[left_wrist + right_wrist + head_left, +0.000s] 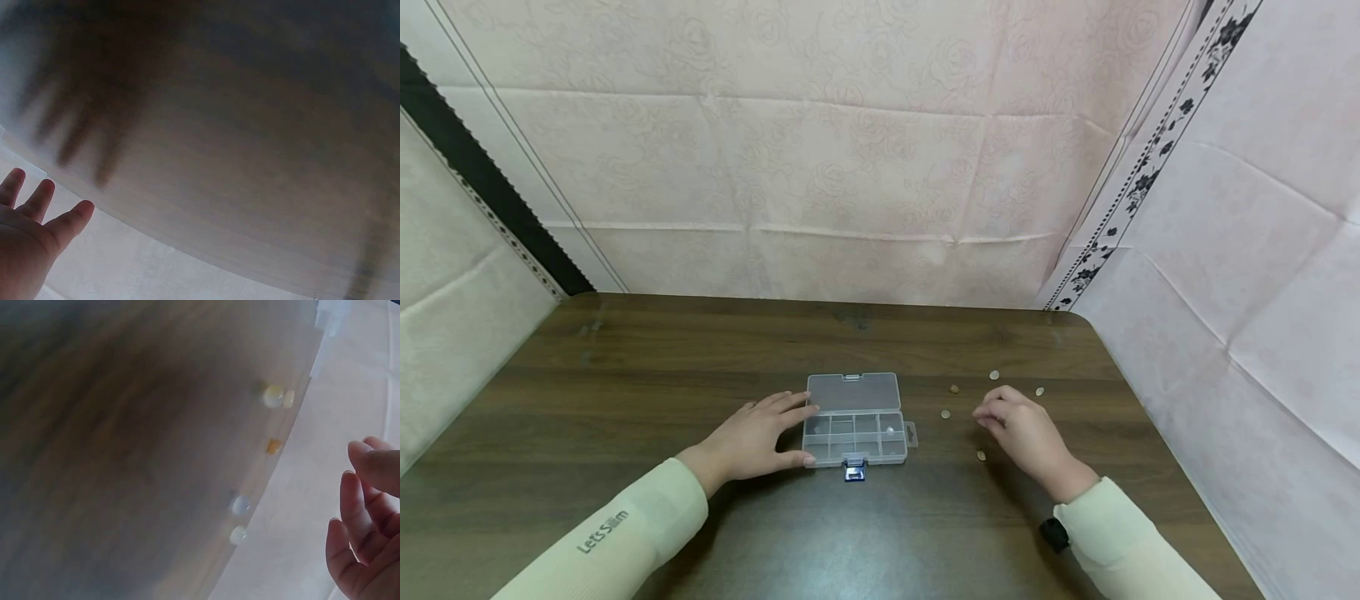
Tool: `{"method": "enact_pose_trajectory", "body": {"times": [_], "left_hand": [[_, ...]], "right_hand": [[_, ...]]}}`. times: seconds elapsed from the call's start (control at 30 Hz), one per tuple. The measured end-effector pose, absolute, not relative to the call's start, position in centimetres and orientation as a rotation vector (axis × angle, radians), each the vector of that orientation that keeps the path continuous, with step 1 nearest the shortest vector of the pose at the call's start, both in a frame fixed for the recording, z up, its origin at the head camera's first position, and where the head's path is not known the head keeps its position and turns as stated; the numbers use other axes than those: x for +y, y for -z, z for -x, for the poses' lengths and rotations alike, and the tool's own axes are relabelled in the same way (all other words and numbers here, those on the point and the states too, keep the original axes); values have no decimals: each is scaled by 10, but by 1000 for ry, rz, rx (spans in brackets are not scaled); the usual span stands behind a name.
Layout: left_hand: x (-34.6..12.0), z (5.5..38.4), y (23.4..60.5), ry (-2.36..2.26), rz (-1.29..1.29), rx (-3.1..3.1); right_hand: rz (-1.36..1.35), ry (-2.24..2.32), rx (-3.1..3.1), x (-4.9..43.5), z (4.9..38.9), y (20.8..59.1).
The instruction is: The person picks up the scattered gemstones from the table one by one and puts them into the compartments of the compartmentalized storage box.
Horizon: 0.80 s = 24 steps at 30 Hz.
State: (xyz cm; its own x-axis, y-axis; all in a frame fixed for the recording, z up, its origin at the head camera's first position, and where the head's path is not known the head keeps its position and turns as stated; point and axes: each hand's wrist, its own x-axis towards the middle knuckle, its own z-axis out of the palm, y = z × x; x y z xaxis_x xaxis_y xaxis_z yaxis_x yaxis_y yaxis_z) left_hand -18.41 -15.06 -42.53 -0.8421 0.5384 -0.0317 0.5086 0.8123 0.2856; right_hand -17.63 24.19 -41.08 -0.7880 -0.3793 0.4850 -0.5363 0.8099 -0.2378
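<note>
A clear plastic compartment box point(855, 439) lies on the table with its lid point(853, 392) folded back. One small pale piece point(890, 431) shows in a right-hand compartment. My left hand point(758, 435) rests at the box's left side, fingers spread, thumb and fingertips touching its edge. To the right of the box, my right hand point(1022, 433) is above the table, thumb and forefinger brought together; whether anything is between them is hidden. Around it lie several small, round bead-like pieces, among them a whitish one point(994, 375) and an orange-brown one point(954, 388).
A blue latch point(854, 471) sticks out at the box's front, and a clear tab point(912, 434) on its right. Pale patterned cloth point(865, 167) hangs behind and beside the brown wooden table point(662, 367). A black band point(1055, 534) circles the right wrist.
</note>
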Motion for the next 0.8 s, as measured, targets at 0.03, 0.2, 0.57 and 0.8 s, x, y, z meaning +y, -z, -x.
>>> {"method": "enact_pose_trajectory", "body": {"times": [0.03, 0.2, 0.57, 0.8], "left_hand": [[-151, 184, 425, -407, -836, 2885], [-151, 184, 425, -402, -829, 2889], [-150, 183, 423, -405, -831, 2886], [-150, 184, 422, -399, -812, 2879]], "right_hand": [[-686, -519, -2576, 240, 177, 410], [-687, -555, -2594, 226, 180, 407], [-754, -624, -2624, 196, 185, 402], [-816, -633, -2606, 181, 190, 403]]}}
